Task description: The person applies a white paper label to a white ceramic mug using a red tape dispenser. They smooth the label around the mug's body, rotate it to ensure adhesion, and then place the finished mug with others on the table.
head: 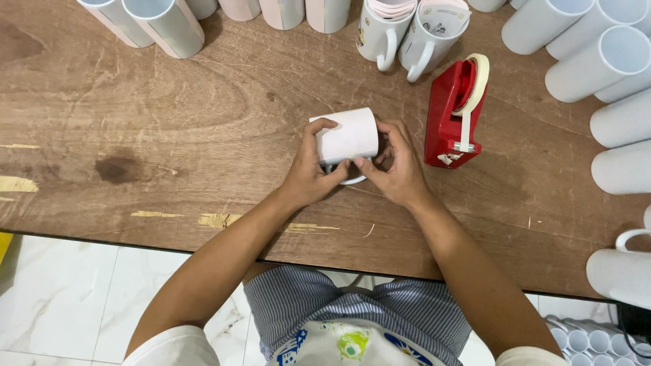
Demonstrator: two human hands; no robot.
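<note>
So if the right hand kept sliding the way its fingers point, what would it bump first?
The right hand points up and left, so it would probably press straight into the white mug it already touches, though depth is hard to judge.

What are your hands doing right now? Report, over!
Left hand and right hand both gripping white mug, lying sideways over table. Red tape dispenser close right, not touching. Nothing blocking.

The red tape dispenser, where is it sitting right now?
In the head view, the red tape dispenser stands on the wooden table, just right of the right hand and the white mug both hands grip.
</note>
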